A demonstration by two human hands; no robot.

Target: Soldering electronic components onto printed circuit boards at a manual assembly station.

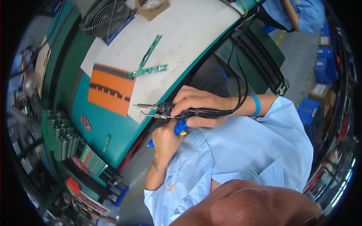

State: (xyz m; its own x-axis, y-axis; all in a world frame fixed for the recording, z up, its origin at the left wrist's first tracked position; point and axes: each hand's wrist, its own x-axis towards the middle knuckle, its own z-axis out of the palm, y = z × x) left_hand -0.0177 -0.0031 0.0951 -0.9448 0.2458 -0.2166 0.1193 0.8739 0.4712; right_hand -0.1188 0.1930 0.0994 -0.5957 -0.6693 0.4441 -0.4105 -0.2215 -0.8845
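Note:
My right hand is closed round the black handle of a soldering iron, which has a metal tip and a thin bent feed tube beside it. The tip points left, near the lower corner of an orange mat. Just below, my left hand is wrapped round a blue solder sucker. The sucker's yellow button end shows on one side of the fist and its nozzle on the other. On the white sheet beyond lie two narrow green circuit boards, one slanting away and another across its near end.
A rack of several upright green circuit boards stands at the left. A fan and a tape roll sit at the back. The iron's black cable loops past my right wrist. Another person's sleeve shows at upper right.

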